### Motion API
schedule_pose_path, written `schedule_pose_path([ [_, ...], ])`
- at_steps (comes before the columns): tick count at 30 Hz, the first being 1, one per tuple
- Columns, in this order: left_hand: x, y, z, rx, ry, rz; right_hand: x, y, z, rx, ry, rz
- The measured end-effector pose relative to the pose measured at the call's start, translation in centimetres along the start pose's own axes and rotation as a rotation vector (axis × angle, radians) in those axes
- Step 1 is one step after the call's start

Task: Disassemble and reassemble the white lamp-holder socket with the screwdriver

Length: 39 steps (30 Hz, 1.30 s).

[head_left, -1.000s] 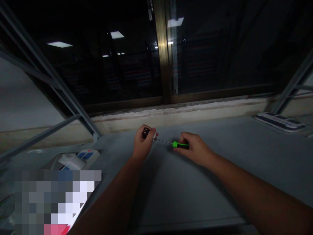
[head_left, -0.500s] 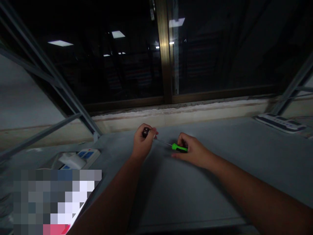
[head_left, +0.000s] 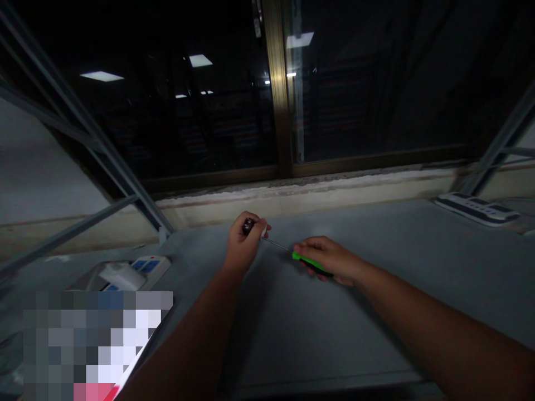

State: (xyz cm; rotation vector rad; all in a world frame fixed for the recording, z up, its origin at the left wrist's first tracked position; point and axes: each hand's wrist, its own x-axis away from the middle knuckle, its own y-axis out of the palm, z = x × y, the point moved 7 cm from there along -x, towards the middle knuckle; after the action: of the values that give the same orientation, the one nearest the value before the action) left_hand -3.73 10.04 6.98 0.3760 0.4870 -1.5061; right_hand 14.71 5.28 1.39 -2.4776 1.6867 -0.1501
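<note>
My left hand (head_left: 241, 248) is closed around a small dark object (head_left: 248, 225) with two shiny round spots on its end. A bit of white shows by the fingertips, and the fingers hide the rest, so its kind cannot be made out. My right hand (head_left: 334, 257) grips a screwdriver (head_left: 308, 262) by its green and black handle, thumb laid along the top. The thin metal shaft points left to the object in my left hand; the tip is hidden there. Both hands are above the grey tabletop (head_left: 334, 334).
On the left lies a white power strip (head_left: 156, 266) with blue sockets and a white plug (head_left: 121, 275). A blurred-out patch covers the lower left corner. Another power strip (head_left: 476, 209) is at the far right. Metal frame bars (head_left: 112, 161) and a dark window stand behind.
My right hand has shifted its grip on the screwdriver: the fingers now wrap beneath the handle, with the thumb on top. My left hand stays almost in place.
</note>
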Motion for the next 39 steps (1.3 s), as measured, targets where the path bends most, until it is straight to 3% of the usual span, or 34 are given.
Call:
schedule_pose_path([
  [5,-0.1,0.0,-0.6,0.025,-0.047,0.000,0.8,-1.6,-2.3,0.364,-0.307,0.209],
  [7,0.0,0.0,-0.8,0.024,-0.053,-0.004,0.9,-1.8,-2.7,0.465,-0.362,0.239],
  [10,0.0,-0.1,-0.9,0.012,-0.046,-0.010,0.5,-1.7,-2.3,0.412,-0.321,0.192],
  [14,0.0,-0.1,-0.6,-0.007,-0.004,-0.029,-0.3,-0.2,0.1,0.083,-0.022,-0.011],
  [17,0.0,0.1,-0.3,-0.029,0.024,-0.053,-0.1,0.6,1.3,-0.068,0.130,-0.060],
  [19,-0.1,0.1,-0.3,-0.041,0.017,-0.045,0.0,0.1,0.7,0.000,0.055,-0.007],
  [23,-0.1,0.1,-0.9,-0.007,-0.041,-0.009,0.5,-1.6,-1.5,0.353,-0.244,0.187],
  [25,-0.1,0.2,-1.0,0.006,-0.054,-0.008,0.6,-1.9,-1.9,0.442,-0.290,0.226],
  [28,0.0,0.1,-0.8,-0.004,-0.040,-0.005,0.2,-1.5,-1.5,0.348,-0.229,0.139],
  [33,0.1,0.3,-0.3,-0.028,-0.004,-0.045,0.0,0.7,0.4,0.031,0.075,-0.117],
  [36,0.2,0.5,-0.4,-0.065,0.013,-0.071,0.1,0.6,0.6,0.065,0.085,-0.076],
  [39,0.2,0.5,-0.8,-0.081,-0.006,-0.055,0.2,-0.9,-0.3,0.257,-0.104,0.120],
])
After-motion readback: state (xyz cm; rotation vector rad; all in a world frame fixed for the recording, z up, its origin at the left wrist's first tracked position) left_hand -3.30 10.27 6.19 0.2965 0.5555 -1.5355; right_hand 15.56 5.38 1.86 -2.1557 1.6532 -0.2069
